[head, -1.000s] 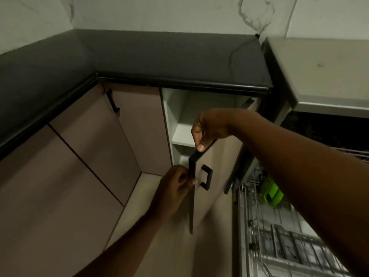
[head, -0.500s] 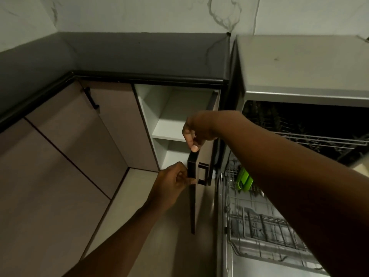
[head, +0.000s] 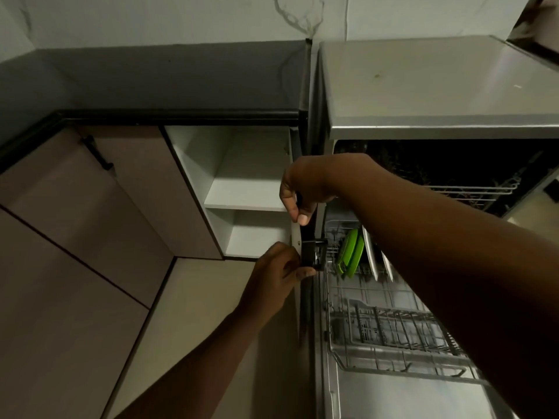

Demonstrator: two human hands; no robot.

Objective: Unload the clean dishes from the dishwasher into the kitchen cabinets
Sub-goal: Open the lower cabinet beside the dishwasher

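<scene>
The lower cabinet (head: 245,189) stands open, showing white shelves with nothing on them. Its door (head: 305,297) is swung fully out, edge-on toward me, against the dishwasher. My right hand (head: 305,189) grips the door's top edge. My left hand (head: 275,276) pinches the door's edge beside the black handle (head: 316,255). To the right the dishwasher (head: 423,86) is open with its lower rack (head: 393,328) pulled out. In the rack stand green plates (head: 351,252) and white plates (head: 370,255) on edge.
A dark countertop (head: 169,77) runs along the back and left over closed beige cabinet doors (head: 75,237) with a black handle (head: 98,152). The dishwasher's upper rack (head: 472,189) sits inside the dark tub. Pale floor (head: 193,328) lies below.
The cabinet door has swung wider, from half open to fully open against the dishwasher. Both hands stayed on it. My view shifted right, showing more of the rack and plates.
</scene>
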